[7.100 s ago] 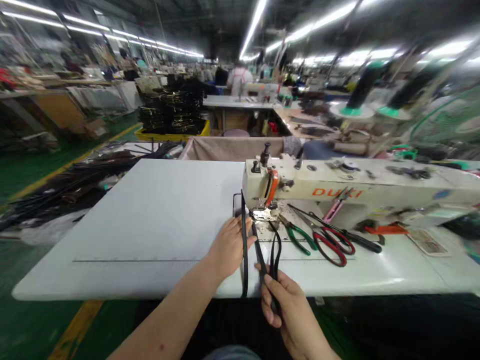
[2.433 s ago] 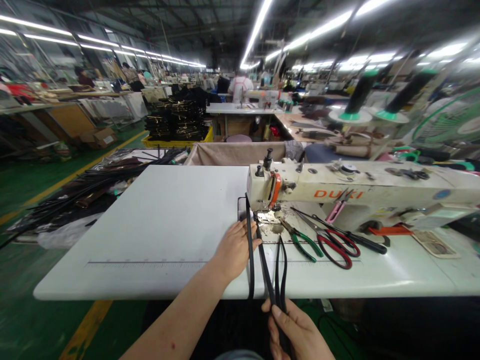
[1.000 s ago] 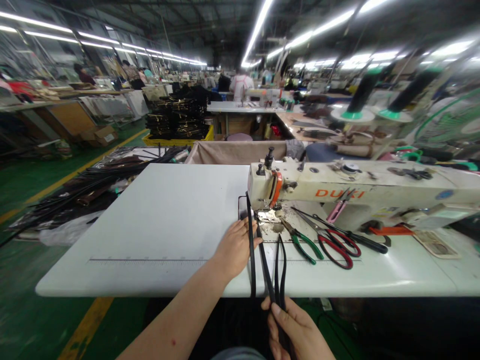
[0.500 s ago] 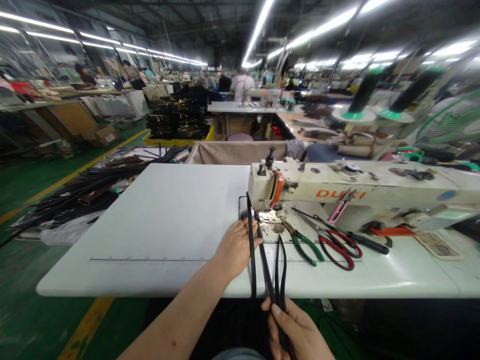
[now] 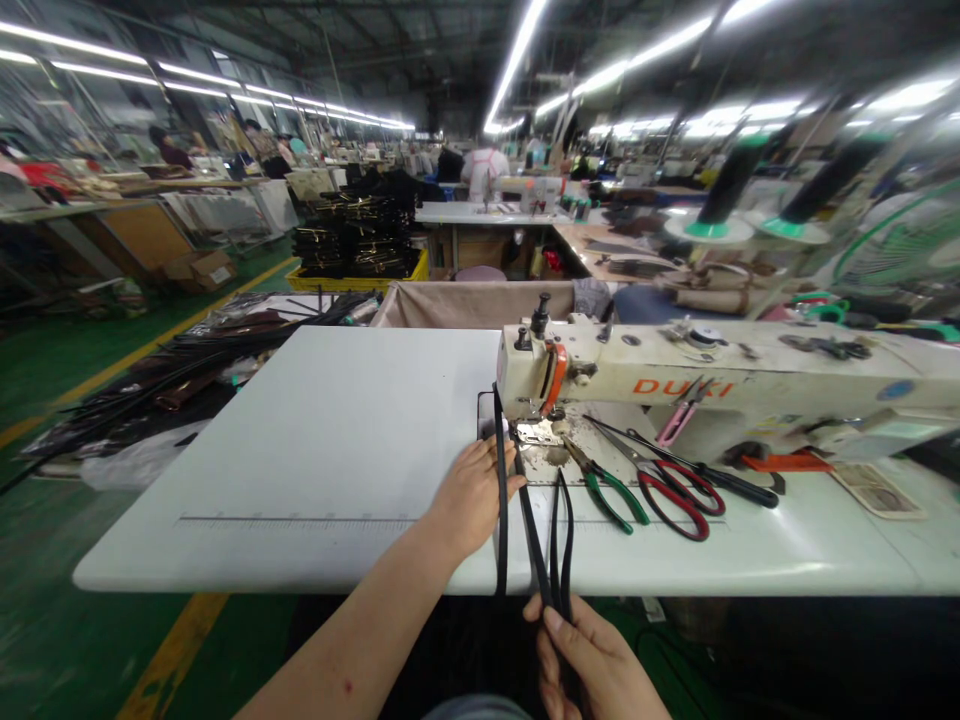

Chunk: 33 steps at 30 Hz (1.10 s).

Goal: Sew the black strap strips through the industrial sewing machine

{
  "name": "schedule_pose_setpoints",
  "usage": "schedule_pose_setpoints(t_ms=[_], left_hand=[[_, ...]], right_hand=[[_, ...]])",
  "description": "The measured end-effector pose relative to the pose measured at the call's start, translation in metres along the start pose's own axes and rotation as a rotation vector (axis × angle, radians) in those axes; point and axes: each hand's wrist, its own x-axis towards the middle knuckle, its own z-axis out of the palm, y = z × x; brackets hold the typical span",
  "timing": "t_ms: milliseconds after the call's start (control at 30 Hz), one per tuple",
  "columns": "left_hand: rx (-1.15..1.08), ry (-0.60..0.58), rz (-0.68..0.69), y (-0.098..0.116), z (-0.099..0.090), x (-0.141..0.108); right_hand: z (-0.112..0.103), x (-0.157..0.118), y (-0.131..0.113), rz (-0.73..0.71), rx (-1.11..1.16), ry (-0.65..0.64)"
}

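My left hand (image 5: 476, 492) lies flat on the table beside the needle area of a sewing machine (image 5: 720, 375), its fingers stretched out against a black strap (image 5: 502, 520). Below the table's front edge, my right hand (image 5: 581, 655) is closed around several narrow black strips (image 5: 534, 540). One of these strips runs up to the presser foot; a looped one stands just right of it. The strap by my left hand goes up past the machine head's left side. Whether my left fingertips press on a strip under them is hard to see.
Green-handled pliers (image 5: 615, 497), red-handled scissors (image 5: 679, 500) and a black screwdriver (image 5: 739, 487) lie on the white table (image 5: 300, 450) to the right. Dark strips (image 5: 187, 365) are heaped at the left. A fabric-lined bin (image 5: 465, 303) stands behind the table.
The lower end of the strap beside my left hand has shifted slightly left. Both hands keep nearly the same place.
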Motion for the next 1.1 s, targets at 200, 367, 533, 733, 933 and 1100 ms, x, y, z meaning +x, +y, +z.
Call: schedule_pose_setpoints(t_ms=[200,367,533,733,933,1100], left_hand=[[-0.015,-0.005,-0.008,-0.001,0.0,0.0],[-0.006,0.0,-0.004,-0.001,0.002,0.0],[-0.002,-0.001,0.001,-0.001,0.001,0.0],[-0.01,0.006,-0.019,0.0,0.001,0.0],[0.001,0.004,-0.011,-0.001,0.004,0.0],[-0.001,-0.001,0.002,-0.001,0.003,0.0]], right_hand=[[-0.001,0.001,0.0,0.003,0.003,0.0],[0.001,-0.002,-0.004,0.019,-0.007,-0.002],[-0.002,0.001,-0.007,-0.005,-0.027,0.022],[-0.002,0.002,-0.01,-0.088,-0.094,0.133],[0.007,-0.001,-0.019,-0.108,-0.061,0.173],[0.013,0.005,-0.026,-0.076,0.085,0.168]])
